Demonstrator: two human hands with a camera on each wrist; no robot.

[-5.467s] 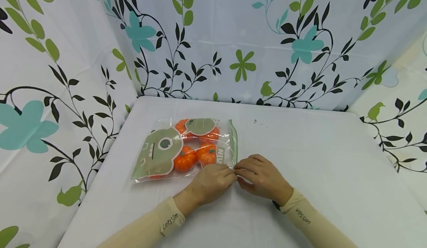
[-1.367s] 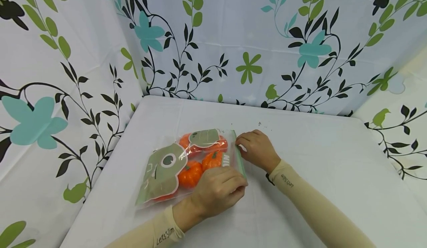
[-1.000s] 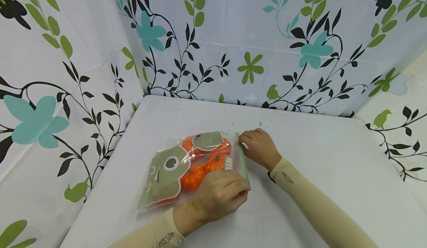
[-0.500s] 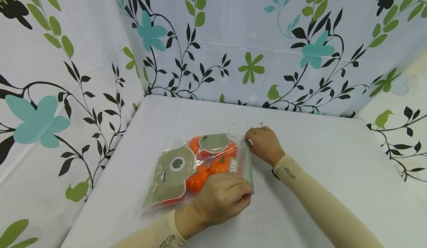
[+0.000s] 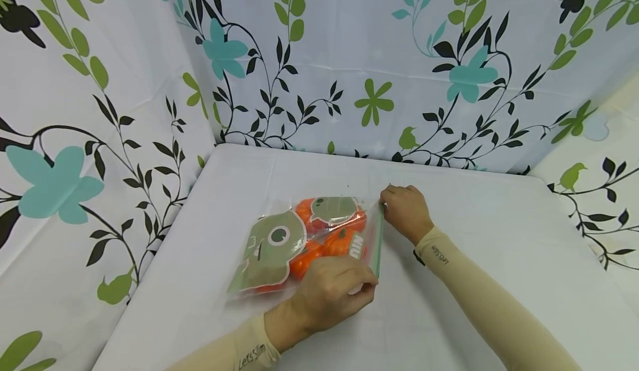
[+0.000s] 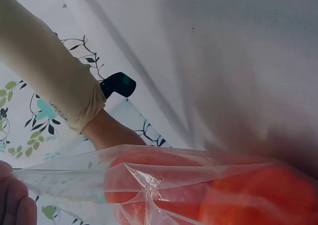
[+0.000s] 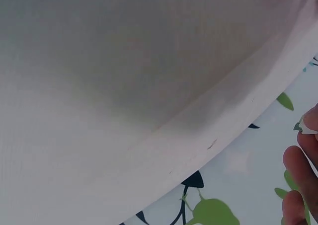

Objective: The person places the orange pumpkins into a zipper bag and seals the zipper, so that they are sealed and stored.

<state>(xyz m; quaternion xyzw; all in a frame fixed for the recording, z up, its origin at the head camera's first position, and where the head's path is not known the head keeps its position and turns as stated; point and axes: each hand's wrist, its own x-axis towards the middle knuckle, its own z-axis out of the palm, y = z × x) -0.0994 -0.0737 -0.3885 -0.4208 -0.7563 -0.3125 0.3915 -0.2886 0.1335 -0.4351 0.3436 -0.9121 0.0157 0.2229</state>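
A clear zip bag [image 5: 272,252] printed with a green cartoon creature holds several orange pumpkins [image 5: 343,240]. Its pale green zip edge [image 5: 379,243] faces right and stands raised between my two hands. My left hand [image 5: 331,290] pinches the near corner of that edge. At the far corner my right hand [image 5: 406,210] pinches the other end. In the left wrist view the clear plastic [image 6: 74,185] stretches taut from my fingertips [image 6: 17,200], with orange showing through it. Only fingers [image 7: 300,170] of my right hand appear at the border of the right wrist view.
A white cloth covers the table [image 5: 479,260] under the bag. Leaf-and-flower printed curtains [image 5: 319,71] hang along the back and both sides. Small dark specks mark the cloth behind the bag.
Earlier both hands were together at the bag's near corner. Since then my right hand has moved to the far corner. Over the last second, hands and bag have shifted right.
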